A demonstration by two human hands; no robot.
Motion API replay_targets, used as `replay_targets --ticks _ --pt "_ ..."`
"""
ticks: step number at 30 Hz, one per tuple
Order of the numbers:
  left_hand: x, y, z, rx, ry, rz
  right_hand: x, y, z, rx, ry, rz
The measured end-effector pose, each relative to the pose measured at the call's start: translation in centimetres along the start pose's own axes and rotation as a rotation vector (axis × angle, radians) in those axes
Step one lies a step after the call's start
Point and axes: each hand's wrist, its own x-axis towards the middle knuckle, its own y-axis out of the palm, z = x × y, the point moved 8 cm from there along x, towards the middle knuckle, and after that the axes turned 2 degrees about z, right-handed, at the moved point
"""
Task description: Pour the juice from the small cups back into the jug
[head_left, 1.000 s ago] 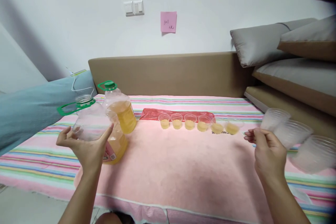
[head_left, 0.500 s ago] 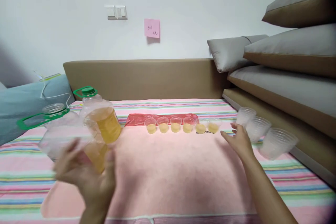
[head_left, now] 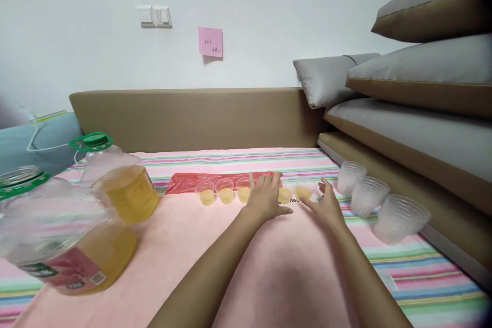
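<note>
Yellow liquid half fills the near bottle at the far left, which leans with its mouth uncapped and is cut off by the frame edge. Behind it the capped bottle stands upright with its green lid on. Both rest on the pink towel spread over the striped sheet.

Further right, a red bag lies flat behind a row of small cups, each holding a little yellow liquid. The left hand hovers over the middle of that row, its grip wide, fingers spread, holding nothing. The right hand is just beside the row's right end, its grip open and empty too. Both hands seem to be arriving at the cups, with none taken up yet. Lifting one would call for a light, level pinch, since the walls look thin.

Empty cups lie on their sides near the cushions. The left hand hides part of the row, so the cup count is unclear, as is any contact.
</note>
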Motion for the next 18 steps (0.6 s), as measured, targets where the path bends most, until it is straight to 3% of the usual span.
replay_targets --ticks 3,7,13,18 --pt "3.3 1.6 -0.4 0.064 -0.038 0.073 0.3 0.6 -0.7 0.048 -0.004 0.037" --pt "5.8 3.2 -0.5 0.121 -0.081 0.131 0.5 1.5 -0.9 0.117 -0.025 0.078" --pt "6.8 4.2 -0.5 0.122 -0.097 0.109 1.2 2.3 -0.8 0.183 -0.017 0.071" --pt "6.7 4.2 -0.7 0.082 -0.087 0.075 1.4 1.5 -1.2 0.229 0.012 -0.005"
